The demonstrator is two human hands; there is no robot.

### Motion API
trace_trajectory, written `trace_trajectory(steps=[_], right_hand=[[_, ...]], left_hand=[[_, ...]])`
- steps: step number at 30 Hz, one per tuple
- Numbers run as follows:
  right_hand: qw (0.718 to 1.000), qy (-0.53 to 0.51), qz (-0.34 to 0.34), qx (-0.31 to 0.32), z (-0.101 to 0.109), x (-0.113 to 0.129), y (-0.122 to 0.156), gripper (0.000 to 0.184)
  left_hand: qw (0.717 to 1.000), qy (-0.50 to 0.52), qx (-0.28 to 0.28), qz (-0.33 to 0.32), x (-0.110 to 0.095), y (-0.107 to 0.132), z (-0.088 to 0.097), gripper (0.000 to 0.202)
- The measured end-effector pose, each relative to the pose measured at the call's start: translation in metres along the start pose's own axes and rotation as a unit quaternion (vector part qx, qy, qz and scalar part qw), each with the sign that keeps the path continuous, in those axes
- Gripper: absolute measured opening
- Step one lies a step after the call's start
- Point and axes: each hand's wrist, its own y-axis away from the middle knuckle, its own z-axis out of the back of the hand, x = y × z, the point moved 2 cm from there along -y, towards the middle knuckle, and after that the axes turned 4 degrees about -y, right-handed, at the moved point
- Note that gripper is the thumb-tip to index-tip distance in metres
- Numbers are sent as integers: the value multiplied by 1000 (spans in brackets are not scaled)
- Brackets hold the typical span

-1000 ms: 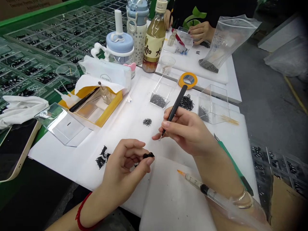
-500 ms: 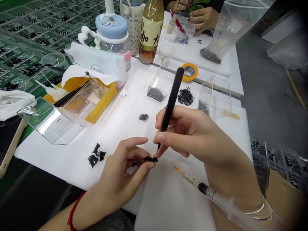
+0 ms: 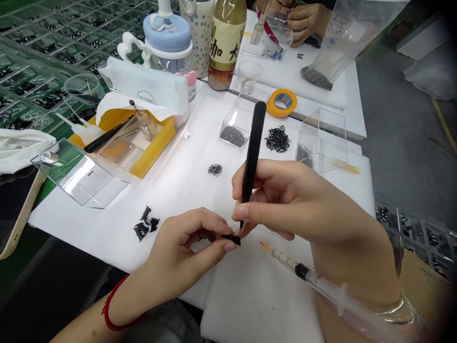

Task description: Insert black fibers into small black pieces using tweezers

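My left hand (image 3: 185,250) pinches a small black part (image 3: 232,238) between thumb and forefinger, low over the white foam pad (image 3: 250,295). My right hand (image 3: 293,202) grips black tweezers (image 3: 252,152) held nearly upright, their tip touching the black part. A few more small black parts (image 3: 145,225) lie on the pad left of my left hand. A syringe (image 3: 314,286) with an orange tip lies under my right wrist.
Clear boxes (image 3: 235,128) (image 3: 319,143) hold tiny dark pieces, with loose piles (image 3: 215,169) (image 3: 277,139) between them. A yellow tray (image 3: 143,147), tape roll (image 3: 283,102), bottles (image 3: 224,43) and green part trays (image 3: 43,57) stand behind. Another person's hands (image 3: 307,21) work at the far end.
The tweezers have swung upright and their tip has come down onto the black part. Both hands have drawn together and shifted slightly lower and to the right.
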Motion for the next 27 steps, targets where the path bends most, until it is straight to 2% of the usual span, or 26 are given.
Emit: trace_trajectory(steps=[27], right_hand=[[998, 43, -15, 37, -2, -2, -1, 13]], left_hand=[[997, -61, 6, -49, -3, -1, 3, 13]])
